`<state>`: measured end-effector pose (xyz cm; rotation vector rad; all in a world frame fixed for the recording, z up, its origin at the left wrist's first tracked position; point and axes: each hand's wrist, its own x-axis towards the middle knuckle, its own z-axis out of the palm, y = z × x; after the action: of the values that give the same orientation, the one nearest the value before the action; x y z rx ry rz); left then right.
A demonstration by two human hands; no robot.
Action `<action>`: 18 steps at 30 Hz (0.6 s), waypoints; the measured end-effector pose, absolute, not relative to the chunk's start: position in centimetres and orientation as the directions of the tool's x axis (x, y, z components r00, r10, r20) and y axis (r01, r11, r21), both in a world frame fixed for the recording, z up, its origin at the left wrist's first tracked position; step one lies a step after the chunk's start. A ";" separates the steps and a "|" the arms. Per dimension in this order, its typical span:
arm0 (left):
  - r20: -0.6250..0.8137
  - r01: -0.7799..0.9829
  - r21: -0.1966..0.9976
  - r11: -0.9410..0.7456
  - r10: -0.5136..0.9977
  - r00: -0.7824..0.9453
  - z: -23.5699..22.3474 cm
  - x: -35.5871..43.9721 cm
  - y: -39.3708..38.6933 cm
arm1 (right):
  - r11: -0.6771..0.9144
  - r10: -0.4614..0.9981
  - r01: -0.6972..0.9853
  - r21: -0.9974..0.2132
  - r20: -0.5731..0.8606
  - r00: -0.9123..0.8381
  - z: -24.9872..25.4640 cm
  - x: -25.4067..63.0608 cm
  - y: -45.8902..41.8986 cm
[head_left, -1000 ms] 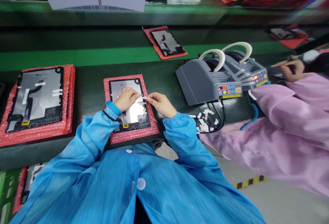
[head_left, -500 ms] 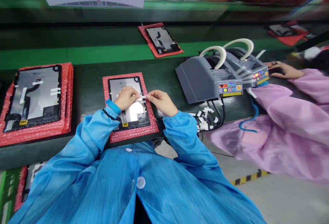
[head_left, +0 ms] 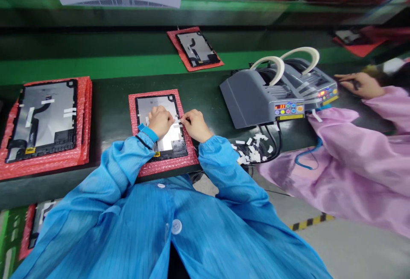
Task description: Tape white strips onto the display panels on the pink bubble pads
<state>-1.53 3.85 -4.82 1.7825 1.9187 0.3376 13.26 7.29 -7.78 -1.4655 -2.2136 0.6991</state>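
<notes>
So the left hand [head_left: 160, 122] is resting over the middle of a tablet panel [head_left: 166, 142], fingers bunched close together with the tips by a white strip [head_left: 177, 121] near the panel's right edge. Right hand [head_left: 196, 125] is at that same edge, thumb and finger pressed together at the outer end of the strip, pretty much facing the left fingertips. Can't really tell if the left one is pinching anything. The panel's lying flat on a red bubble-wrap sheet [head_left: 166, 167] on the dark green bench [head_left: 110, 112], right in front of the person. Off to the right there's a grey tape dispenser [head_left: 253, 97], with white scraps [head_left: 254, 153] piled just below it, and a co-worker's pink sleeve [head_left: 361, 142] beyond that.
</notes>
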 end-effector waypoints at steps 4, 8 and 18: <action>-0.192 0.870 0.482 0.105 0.981 -0.013 -4.9 -1.5 3.8 | 0.342 0.922 0.739 -0.580 0.055 -0.384 -8.3 13.4 7.2; -0.190 0.876 0.471 0.098 0.982 -0.008 -4.8 -1.5 3.7 | 0.344 0.921 0.750 -0.564 0.045 -0.388 -8.5 13.4 7.1; -0.123 0.876 0.466 0.127 0.989 -0.077 -5.2 -1.5 3.5 | 0.299 0.948 0.767 -0.568 0.086 -0.306 -7.9 13.9 6.5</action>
<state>-1.51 3.46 -5.18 1.7997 2.0071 0.3804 13.93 6.55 -7.88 -1.5322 -2.1655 0.6047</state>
